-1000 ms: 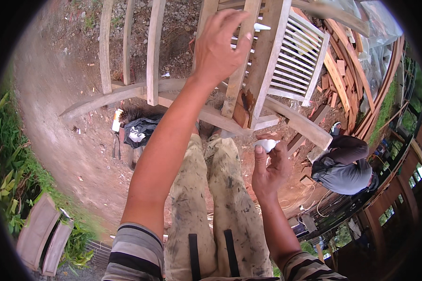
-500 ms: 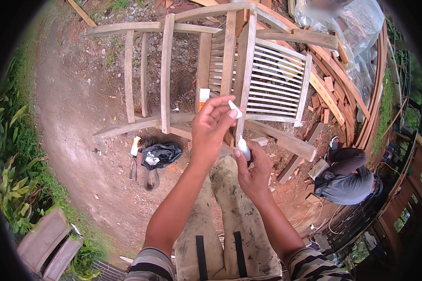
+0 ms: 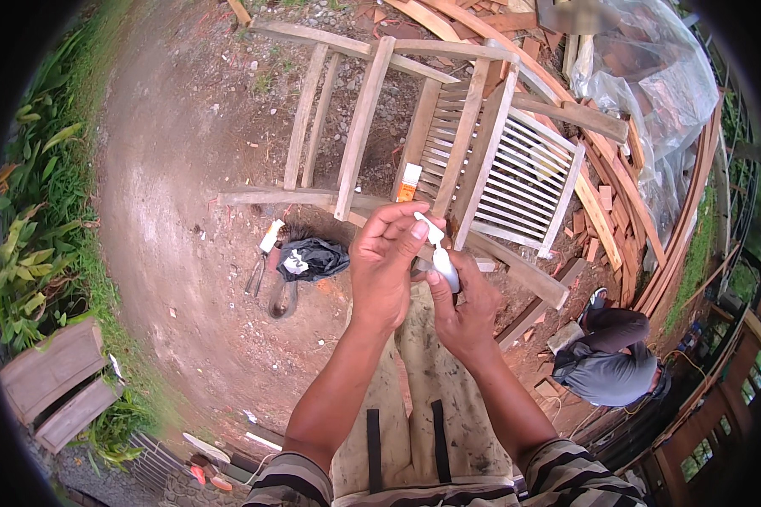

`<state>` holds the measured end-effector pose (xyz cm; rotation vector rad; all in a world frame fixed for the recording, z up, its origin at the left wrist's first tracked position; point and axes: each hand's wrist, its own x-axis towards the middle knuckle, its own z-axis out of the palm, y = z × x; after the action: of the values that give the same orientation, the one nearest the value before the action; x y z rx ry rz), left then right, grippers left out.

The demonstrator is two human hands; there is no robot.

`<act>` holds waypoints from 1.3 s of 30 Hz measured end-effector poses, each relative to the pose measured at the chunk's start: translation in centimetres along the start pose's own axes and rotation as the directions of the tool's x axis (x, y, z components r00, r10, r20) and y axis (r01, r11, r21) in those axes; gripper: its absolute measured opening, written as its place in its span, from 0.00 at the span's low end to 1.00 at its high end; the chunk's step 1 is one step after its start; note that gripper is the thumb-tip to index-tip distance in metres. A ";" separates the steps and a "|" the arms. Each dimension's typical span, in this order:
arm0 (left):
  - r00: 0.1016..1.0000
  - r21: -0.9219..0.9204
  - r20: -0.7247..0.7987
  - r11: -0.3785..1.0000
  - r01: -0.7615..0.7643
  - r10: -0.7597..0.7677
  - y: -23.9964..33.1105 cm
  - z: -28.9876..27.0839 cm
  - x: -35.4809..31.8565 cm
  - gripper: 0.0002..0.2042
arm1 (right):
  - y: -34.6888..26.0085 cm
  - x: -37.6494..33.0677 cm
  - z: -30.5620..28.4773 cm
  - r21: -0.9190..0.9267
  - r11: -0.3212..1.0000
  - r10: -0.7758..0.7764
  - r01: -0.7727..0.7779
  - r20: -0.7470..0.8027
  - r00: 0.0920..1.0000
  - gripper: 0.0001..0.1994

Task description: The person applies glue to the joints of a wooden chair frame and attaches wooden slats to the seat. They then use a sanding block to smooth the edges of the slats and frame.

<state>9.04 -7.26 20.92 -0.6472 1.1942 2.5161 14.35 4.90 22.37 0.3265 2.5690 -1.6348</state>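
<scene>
My right hand (image 3: 467, 308) grips a small white tube (image 3: 445, 264) upright in front of me. The fingertips of my left hand (image 3: 386, 262) pinch the white cap (image 3: 423, 221) at the tube's top. Both hands meet over my lap, just in front of an unfinished wooden slatted chair frame (image 3: 473, 152) that lies on the bare dirt. A small orange and white box (image 3: 408, 181) rests on the frame just beyond my left hand.
A black bag (image 3: 311, 258), pliers (image 3: 256, 275) and other small tools lie on the dirt to the left. Another person (image 3: 609, 363) crouches at the right. Stacked timber and clear plastic sheeting (image 3: 643, 84) fill the upper right. Wooden boxes (image 3: 55, 380) and plants stand at the left.
My left hand came down from the chair frame to the tube in my right hand, and both hands drew together in front of me. The view tilted to show more of the frame.
</scene>
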 end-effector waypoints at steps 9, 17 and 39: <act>0.996 0.110 -0.068 0.992 -0.054 0.062 1.4 -2.0 -3.8 0.09 | -1.5 -1.3 1.0 -0.082 0.991 -0.093 0.106 0.149 0.984 0.13; 0.966 0.227 -0.179 0.963 -0.144 0.187 4.0 -7.1 -6.5 0.12 | -4.4 -2.7 6.3 -0.056 0.995 -0.063 0.082 0.288 0.956 0.12; 0.490 0.803 -0.594 0.502 0.321 0.638 -4.0 -66.7 -1.0 0.05 | 13.2 -21.3 37.8 -0.410 0.886 0.438 -0.216 0.591 0.678 0.24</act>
<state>29.86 -57.11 -18.38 -1.5845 2.7132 1.0859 36.20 -26.71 -1.67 0.1258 1.9931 -0.9465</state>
